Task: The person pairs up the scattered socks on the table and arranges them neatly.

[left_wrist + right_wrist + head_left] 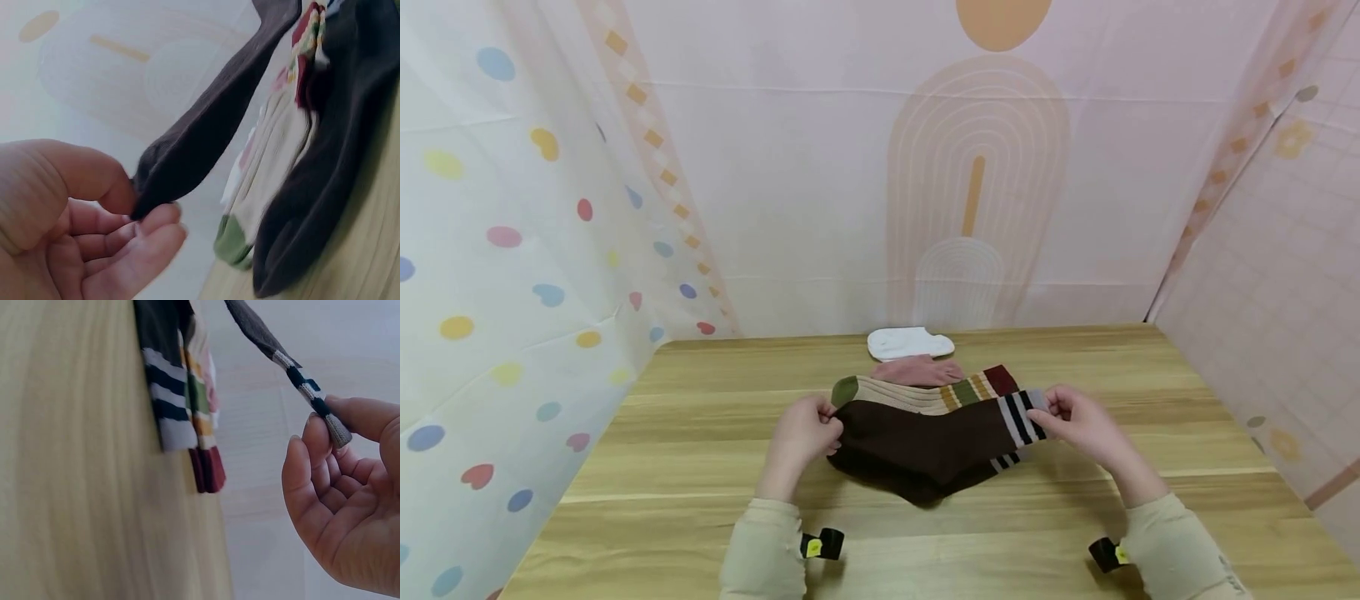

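Observation:
A dark brown sock (pixel 917 429) is stretched sideways above the table between both hands. My left hand (pixel 801 437) pinches its toe end between thumb and fingers, as the left wrist view shows closely. At the other end, my right hand (pixel 1086 425) pinches the grey cuff with black stripes (pixel 306 387). Below the raised sock lies a matching dark sock (pixel 331 181), partly covered in the head view. Just behind is a beige ribbed sock (pixel 887 394) with a green toe, coloured stripes and a dark red cuff.
Farther back on the wooden table (pixel 715 467) lie a pink sock (pixel 917 369) and a white low-cut sock (pixel 906 343), the latter near the rear edge. Patterned cloth (pixel 790 208) hangs behind and at both sides of the table.

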